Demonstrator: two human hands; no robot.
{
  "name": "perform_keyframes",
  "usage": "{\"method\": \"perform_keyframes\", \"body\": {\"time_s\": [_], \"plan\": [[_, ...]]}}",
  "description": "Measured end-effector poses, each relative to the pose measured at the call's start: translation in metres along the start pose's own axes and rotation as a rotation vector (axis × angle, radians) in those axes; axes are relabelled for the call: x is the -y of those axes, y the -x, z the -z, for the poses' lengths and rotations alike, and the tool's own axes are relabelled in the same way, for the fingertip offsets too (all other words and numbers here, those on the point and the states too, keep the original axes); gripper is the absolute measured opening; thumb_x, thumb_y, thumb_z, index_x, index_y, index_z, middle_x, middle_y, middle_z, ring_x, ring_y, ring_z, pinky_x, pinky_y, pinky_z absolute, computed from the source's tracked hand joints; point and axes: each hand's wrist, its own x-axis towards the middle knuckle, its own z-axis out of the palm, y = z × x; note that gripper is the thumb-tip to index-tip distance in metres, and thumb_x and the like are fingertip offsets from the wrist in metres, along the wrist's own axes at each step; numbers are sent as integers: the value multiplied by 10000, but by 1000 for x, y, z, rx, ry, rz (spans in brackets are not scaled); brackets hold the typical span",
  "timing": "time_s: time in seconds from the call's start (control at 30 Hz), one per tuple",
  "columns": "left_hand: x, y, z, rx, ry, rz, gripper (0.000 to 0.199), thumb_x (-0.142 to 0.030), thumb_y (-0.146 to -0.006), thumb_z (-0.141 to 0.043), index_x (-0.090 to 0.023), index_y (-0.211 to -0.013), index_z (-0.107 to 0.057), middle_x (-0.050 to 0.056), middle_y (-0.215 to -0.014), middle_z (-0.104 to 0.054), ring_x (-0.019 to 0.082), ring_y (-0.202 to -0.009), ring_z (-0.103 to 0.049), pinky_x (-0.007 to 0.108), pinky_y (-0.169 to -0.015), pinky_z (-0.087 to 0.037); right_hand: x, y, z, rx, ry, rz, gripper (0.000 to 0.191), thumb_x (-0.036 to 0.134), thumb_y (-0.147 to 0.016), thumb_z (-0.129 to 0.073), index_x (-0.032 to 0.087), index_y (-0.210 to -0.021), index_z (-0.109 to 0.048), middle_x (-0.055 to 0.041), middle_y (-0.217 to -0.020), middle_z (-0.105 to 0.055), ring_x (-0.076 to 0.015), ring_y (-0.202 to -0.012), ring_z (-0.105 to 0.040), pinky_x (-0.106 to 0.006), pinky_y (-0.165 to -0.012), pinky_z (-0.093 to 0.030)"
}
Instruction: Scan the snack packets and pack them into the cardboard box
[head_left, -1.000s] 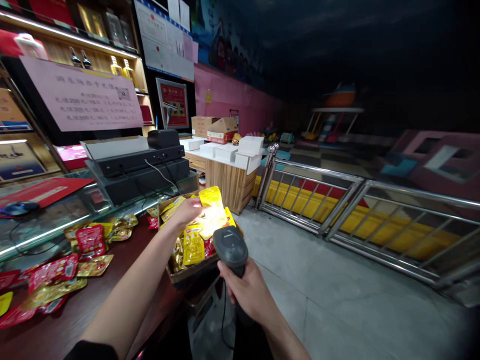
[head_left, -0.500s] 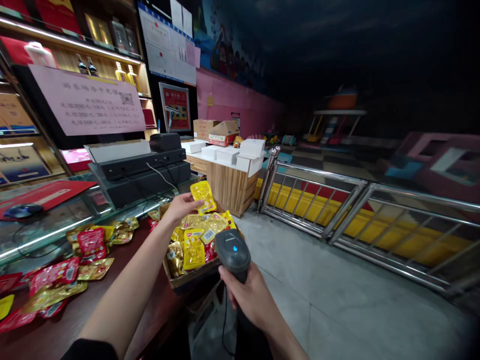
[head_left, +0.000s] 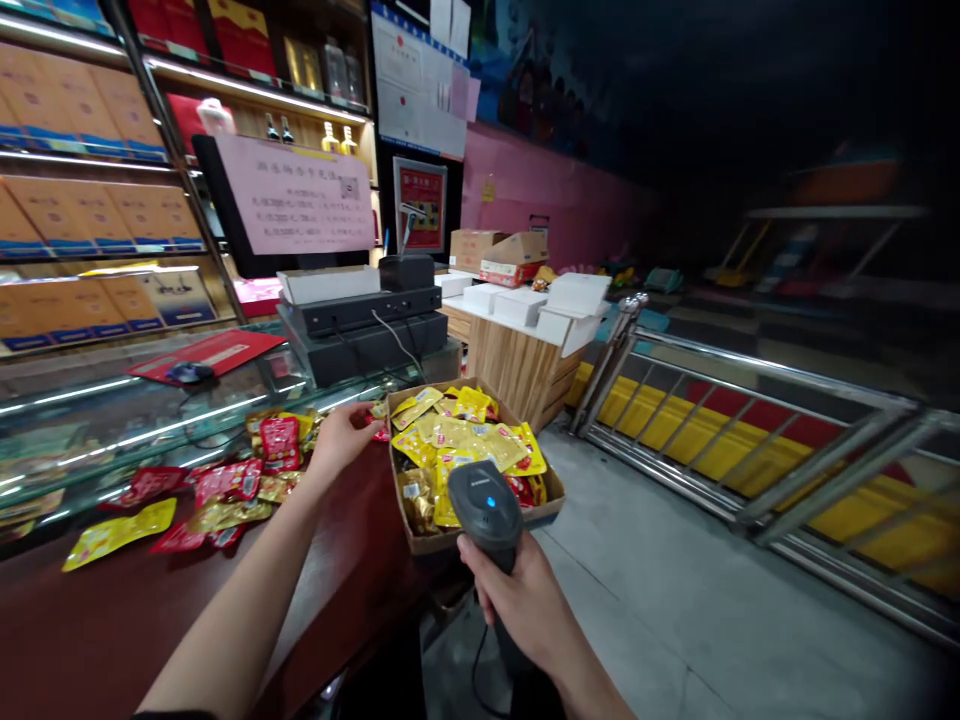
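My right hand [head_left: 525,590] is wrapped round the handle of a dark barcode scanner [head_left: 487,505] with a blue light, held over the near edge of a cardboard box [head_left: 442,543]. Inside the box lie several yellow packets [head_left: 474,403], with gold and red ones among them. At the box's left side, my left hand [head_left: 346,437] has its fingertips closed on a small red packet [head_left: 382,433], partly hidden by the fingers. Further left on the dark red table, several red packets [head_left: 225,482] and gold ones lie in a loose pile, with a yellow packet [head_left: 124,533] beside them.
Behind the packets is a glass counter [head_left: 225,430] with a mouse [head_left: 189,372] and black cash-register equipment [head_left: 367,330]. White boxes [head_left: 517,305] stand on a wooden cabinet [head_left: 502,365]. A metal railing [head_left: 750,370] runs along the right. The scanner's cable hangs below.
The view has turned left. My left hand has let go of the yellow packet it held above the box and moved down to the red packet. My right hand still holds the scanner.
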Motion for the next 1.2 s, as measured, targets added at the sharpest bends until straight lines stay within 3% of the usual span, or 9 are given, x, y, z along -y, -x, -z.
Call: {"method": "perform_keyframes", "body": {"time_s": [0.2,0.3,0.43,0.53,0.73,1.03,1.1,1.2], "plan": [[84,35,50,32,-532,53,468,-376,-879,-566,-153,-1262,-718,178,-1183,-732,335,-1129,-665,417,-988,-494,-6,-8,-28,66,59,9,466,660,-808,-689,217,-846,-549,81,-447,-457,-112,-377,-431,-236,-399,-386],[113,56,70,-40,-756,95,439,-353,-906,-526,-179,-1258,-723,194,-1245,-695,384,-1254,-573,521,-1048,-432,-11,-12,-37,87,93,21,442,638,-842,-670,214,-823,-546,71,-452,-474,-115,-376,-447,-240,-406,-396],[137,79,77,-175,-843,132,482,-438,-954,-484,-230,-1350,-664,206,-1427,-580,438,-1444,-354,694,-1099,-298,-17,-16,-44,117,115,49,401,595,-883,-655,213,-821,-552,66,-468,-485,-110,-383,-449,-235,-409,-396],[145,90,71,-178,-753,194,580,-540,-984,-411,-263,-1477,-542,200,-1499,-513,420,-1415,-387,660,-1021,-410,-19,-17,-47,130,121,50,390,582,-889,-655,214,-813,-552,65,-474,-479,-111,-388,-451,-235,-407,-402],[131,99,44,-113,-704,162,559,-548,-996,-394,-321,-1490,-525,164,-1513,-513,402,-1350,-442,604,-964,-476,-22,-13,-47,119,95,6,415,610,-866,-666,211,-839,-556,66,-478,-485,-115,-384,-454,-238,-402,-406],[60,85,-30,11,-631,16,544,-493,-1003,-416,-324,-1513,-505,174,-1518,-506,427,-1329,-454,596,-911,-509,-20,2,-21,67,47,-25,416,617,-850,-672,222,-814,-547,74,-462,-471,-109,-381,-432,-227,-398,-381],[52,78,-36,32,-587,-6,520,-439,-1012,-400,-322,-1506,-511,165,-1504,-531,418,-1295,-498,580,-905,-515,-20,6,-12,37,54,-23,421,622,-854,-667,225,-796,-538,72,-460,-474,-111,-381,-442,-230,-407,-386],[53,63,-27,58,-474,2,516,-378,-988,-437,-231,-1472,-541,179,-1387,-636,374,-1169,-622,503,-912,-528,-22,12,2,-7,77,-15,416,617,-865,-659,227,-794,-533,74,-454,-474,-115,-378,-454,-232,-416,-391]]}}
